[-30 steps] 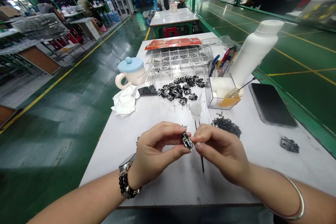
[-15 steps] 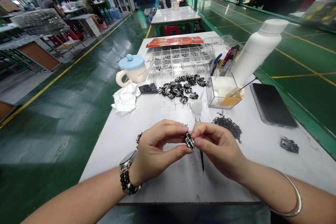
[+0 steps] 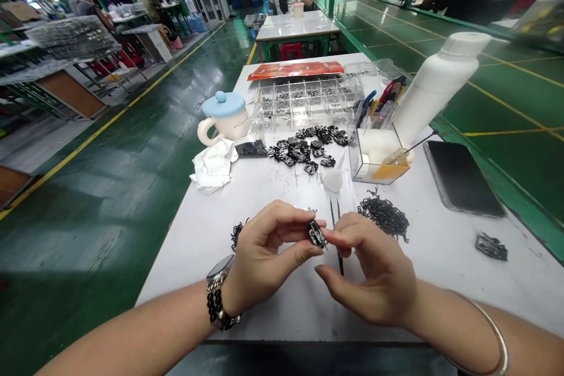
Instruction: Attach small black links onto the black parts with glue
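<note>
Between the thumb and fingers of my left hand (image 3: 268,247) is a small black part with shiny metal pieces (image 3: 316,234). My right hand (image 3: 374,270) has its thumb spread away from the fingers, and its index fingertip touches or nearly touches the part's right edge. Dark tweezers (image 3: 339,223) lie on the table, partly hidden behind my right hand. To the right is a pile of small black curved pieces (image 3: 384,216); a smaller pile (image 3: 237,236) is partly covered by my left hand. Similar black-and-metal parts (image 3: 299,150) are heaped farther back.
A clear compartment tray (image 3: 304,100) stands at the back, near an orange packet (image 3: 295,70). On the left are a lidded mug (image 3: 227,120) and crumpled tissue (image 3: 214,165). A clear box (image 3: 379,155), white bottle (image 3: 440,82), and phone (image 3: 465,179) occupy the right side.
My right thumb has come off the part and dropped down, opening that hand's pinch. My left hand still holds the part in about the same place. The view has shifted slightly.
</note>
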A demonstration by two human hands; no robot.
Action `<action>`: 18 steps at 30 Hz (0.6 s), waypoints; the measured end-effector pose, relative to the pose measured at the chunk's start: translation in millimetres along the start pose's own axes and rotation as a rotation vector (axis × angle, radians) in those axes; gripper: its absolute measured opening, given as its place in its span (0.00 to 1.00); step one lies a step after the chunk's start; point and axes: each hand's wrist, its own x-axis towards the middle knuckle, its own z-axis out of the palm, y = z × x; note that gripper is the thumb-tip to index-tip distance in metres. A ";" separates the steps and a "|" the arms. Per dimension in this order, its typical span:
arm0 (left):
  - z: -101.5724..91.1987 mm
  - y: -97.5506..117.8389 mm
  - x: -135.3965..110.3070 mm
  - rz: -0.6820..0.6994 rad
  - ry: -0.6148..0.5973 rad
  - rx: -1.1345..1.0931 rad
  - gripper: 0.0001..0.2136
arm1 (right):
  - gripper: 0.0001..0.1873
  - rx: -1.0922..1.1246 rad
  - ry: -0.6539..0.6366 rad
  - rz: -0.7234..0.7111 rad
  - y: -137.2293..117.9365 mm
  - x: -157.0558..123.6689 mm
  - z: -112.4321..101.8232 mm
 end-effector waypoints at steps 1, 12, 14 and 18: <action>1.9 0.5 0.2 -0.025 0.006 -0.031 0.15 | 0.21 -0.058 0.012 -0.026 0.6 -0.4 1.3; -3.0 5.3 4.4 -0.114 -0.172 -0.120 0.17 | 0.11 -0.115 -0.049 -0.160 6.0 0.4 -8.5; -7.2 6.6 6.2 -0.042 -0.199 -0.006 0.18 | 0.12 -0.104 -0.073 -0.180 5.9 1.3 -11.1; -12.6 9.7 9.1 0.182 -0.244 0.301 0.15 | 0.13 -0.095 -0.085 -0.192 4.4 4.9 -13.2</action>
